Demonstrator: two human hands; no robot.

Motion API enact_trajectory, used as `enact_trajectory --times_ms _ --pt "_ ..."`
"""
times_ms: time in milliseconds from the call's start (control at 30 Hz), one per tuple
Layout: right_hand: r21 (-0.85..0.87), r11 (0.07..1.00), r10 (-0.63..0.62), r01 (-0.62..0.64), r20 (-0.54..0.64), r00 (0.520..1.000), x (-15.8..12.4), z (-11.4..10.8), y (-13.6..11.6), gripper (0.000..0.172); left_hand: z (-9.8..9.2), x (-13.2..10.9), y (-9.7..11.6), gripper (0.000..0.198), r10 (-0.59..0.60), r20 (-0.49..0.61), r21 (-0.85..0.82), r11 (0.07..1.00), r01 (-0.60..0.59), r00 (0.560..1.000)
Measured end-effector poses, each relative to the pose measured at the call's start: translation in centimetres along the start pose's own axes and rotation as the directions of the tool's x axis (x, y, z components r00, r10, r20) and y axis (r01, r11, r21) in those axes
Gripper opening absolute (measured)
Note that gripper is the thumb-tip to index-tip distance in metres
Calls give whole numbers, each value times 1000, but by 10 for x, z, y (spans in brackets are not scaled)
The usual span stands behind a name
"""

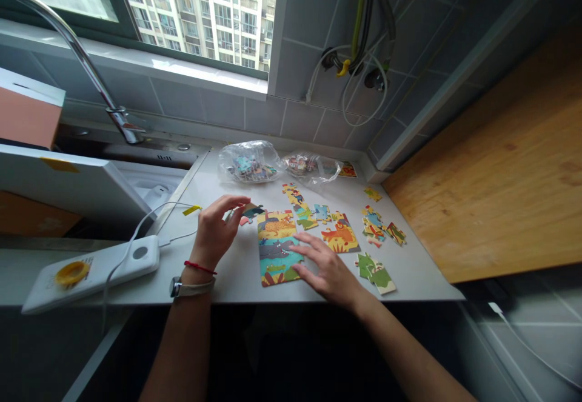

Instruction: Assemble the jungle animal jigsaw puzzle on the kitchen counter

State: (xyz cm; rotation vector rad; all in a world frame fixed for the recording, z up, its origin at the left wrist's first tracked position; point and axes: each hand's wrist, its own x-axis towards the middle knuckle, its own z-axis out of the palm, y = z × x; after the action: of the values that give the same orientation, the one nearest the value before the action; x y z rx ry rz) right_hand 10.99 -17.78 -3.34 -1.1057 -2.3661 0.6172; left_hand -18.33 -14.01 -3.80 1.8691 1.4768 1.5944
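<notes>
My left hand [217, 227] pinches a small puzzle piece [251, 212] just left of a joined block of colourful puzzle pieces [276, 245] on the white counter [236, 268]. My right hand [325, 267] lies flat with fingers spread, its fingertips pressing on the lower right of that block. An orange lion section [341, 236] sits right of the block. Loose pieces [375, 224] lie further right, and green pieces [374, 270] rest near the counter's front edge.
Two clear plastic bags of pieces [249, 162] [311, 166] lie at the back. A white power bank with cable [93, 270] rests at the left. A tap [91, 68] and sink [150, 187] stand at left. A wooden board [500, 165] borders the right.
</notes>
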Motion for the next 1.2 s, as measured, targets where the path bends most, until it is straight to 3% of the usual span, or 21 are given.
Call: enact_trajectory --times_ms 67,167,333,433,633,767,867,900,967,1067,1200 --pt "-29 995 95 -98 -92 991 11 -20 23 36 2 0 2 17 -19 -25 -57 998 17 1000" --pt "-107 962 238 -251 -125 963 30 -45 61 38 3 0 4 19 -36 -53 -95 995 31 998" --pt "-161 935 325 -316 31 945 50 -62 99 55 3 0 1 15 -27 -54 -35 999 25 998" --pt "-165 941 312 -294 98 945 55 -65 108 60 3 0 2 16 -29 -50 -13 999 29 998" --pt "-108 962 256 -251 43 966 60 -70 118 62 5 1 5 16 -14 -10 43 999 14 1000" --pt "38 970 242 -240 -95 966 59 -73 118 50 4 1 5 17 -8 15 83 997 7 1000" --pt "307 916 332 -258 -223 916 57 -73 111 44 4 1 4 17 9 44 99 995 -13 999" --pt "414 869 380 -273 -204 902 57 -72 107 47 5 1 3 17 5 51 101 995 -11 999" --pt "585 742 431 -328 -41 902 59 -68 97 54 5 1 1 18 -11 67 99 995 4 998" --pt "668 618 371 -415 218 903 63 -59 79 50 7 -1 -5 23 -87 95 101 992 78 992" --pt "699 552 245 -454 385 890 68 -48 64 39 8 -5 -12 38 -180 133 129 978 163 975"
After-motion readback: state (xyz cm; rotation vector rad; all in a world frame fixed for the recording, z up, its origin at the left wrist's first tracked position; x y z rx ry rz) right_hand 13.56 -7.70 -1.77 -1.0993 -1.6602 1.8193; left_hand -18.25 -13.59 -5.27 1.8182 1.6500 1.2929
